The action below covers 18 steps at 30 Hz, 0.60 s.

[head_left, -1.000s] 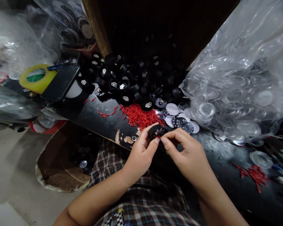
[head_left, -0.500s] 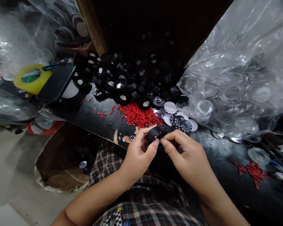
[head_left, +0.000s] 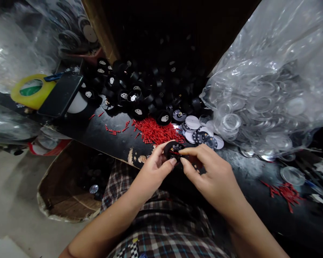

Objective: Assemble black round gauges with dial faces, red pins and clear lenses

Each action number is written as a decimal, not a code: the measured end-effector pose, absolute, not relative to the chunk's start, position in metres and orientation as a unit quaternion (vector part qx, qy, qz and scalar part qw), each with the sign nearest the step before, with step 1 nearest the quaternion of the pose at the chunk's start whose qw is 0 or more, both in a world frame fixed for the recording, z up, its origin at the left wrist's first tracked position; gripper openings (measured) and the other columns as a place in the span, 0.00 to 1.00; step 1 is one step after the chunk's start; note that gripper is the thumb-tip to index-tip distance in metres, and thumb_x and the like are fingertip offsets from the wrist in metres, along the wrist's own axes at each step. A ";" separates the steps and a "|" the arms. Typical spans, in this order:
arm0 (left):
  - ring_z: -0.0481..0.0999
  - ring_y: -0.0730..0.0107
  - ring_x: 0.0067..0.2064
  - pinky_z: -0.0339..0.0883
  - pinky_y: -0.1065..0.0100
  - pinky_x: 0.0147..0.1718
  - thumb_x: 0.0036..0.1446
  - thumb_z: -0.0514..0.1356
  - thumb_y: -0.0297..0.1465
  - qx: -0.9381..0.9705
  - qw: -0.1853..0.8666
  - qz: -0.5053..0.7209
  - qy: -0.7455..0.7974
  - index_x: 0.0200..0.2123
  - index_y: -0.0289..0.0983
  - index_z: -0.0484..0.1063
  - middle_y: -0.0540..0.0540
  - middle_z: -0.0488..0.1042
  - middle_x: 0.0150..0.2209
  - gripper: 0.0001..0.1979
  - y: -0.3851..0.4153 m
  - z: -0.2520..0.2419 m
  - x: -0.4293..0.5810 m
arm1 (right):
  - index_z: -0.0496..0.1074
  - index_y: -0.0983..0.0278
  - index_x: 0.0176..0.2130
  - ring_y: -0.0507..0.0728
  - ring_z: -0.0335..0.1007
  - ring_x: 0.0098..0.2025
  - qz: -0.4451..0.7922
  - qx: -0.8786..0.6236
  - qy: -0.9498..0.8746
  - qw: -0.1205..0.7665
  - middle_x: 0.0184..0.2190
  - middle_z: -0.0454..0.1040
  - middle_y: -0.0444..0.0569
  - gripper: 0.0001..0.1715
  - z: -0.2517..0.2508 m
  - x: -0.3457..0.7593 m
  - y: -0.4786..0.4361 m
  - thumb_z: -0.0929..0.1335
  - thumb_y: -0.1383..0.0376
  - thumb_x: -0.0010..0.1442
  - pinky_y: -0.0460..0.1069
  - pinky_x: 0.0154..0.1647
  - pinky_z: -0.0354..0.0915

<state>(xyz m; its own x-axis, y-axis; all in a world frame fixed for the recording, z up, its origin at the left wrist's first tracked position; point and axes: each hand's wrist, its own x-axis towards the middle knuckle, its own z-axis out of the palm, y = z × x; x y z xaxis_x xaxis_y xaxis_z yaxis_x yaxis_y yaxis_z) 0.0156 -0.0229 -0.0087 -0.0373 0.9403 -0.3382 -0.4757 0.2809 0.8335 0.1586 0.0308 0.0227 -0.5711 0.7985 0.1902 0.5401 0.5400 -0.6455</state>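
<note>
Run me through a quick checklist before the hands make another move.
1. Left hand has the black round case: ok, gripped between thumb and fingers.
2. Right hand at the case: ok, fingertips at its right side.
3. Red piece fixed on the case's face: cannot tell; too small and partly covered.
4. Red pieces in one pile: not ok; a separate cluster lies at far right.
5. Phone away from both hands: ok, at the left.

Dial (head_left: 177, 147) of black case (head_left: 166, 151) now more upward, red pointer (head_left: 174, 153) seemingly across it
</note>
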 end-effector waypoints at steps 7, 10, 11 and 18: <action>0.58 0.60 0.65 0.54 0.62 0.62 0.57 0.60 0.40 0.220 0.636 0.518 0.528 0.56 0.47 0.68 0.51 0.66 0.62 0.22 -0.027 -0.004 0.021 | 0.69 0.65 0.31 0.56 0.65 0.31 0.133 -0.357 -0.898 0.219 0.27 0.70 0.47 0.07 0.021 0.149 0.037 0.64 0.72 0.60 0.52 0.36 0.56; 0.62 0.53 0.63 0.58 0.55 0.60 0.56 0.60 0.44 0.114 0.657 0.519 0.534 0.54 0.45 0.70 0.46 0.69 0.60 0.24 -0.026 -0.006 0.028 | 0.68 0.65 0.29 0.54 0.64 0.29 0.178 -0.406 -0.865 0.234 0.25 0.69 0.45 0.07 0.025 0.143 0.035 0.64 0.73 0.57 0.50 0.35 0.57; 0.63 0.51 0.62 0.59 0.54 0.60 0.55 0.60 0.45 0.108 0.656 0.521 0.535 0.55 0.45 0.70 0.46 0.68 0.60 0.24 -0.025 -0.008 0.029 | 0.68 0.65 0.28 0.53 0.63 0.28 0.200 -0.430 -0.849 0.234 0.24 0.69 0.44 0.06 0.026 0.142 0.034 0.65 0.73 0.56 0.49 0.34 0.57; 0.63 0.55 0.63 0.56 0.53 0.62 0.57 0.60 0.41 0.223 0.619 0.537 0.528 0.55 0.47 0.69 0.48 0.68 0.60 0.23 -0.020 -0.019 0.026 | 0.73 0.63 0.35 0.54 0.69 0.33 0.311 -0.488 -0.765 0.282 0.30 0.74 0.45 0.08 0.021 0.191 0.077 0.65 0.63 0.62 0.48 0.36 0.63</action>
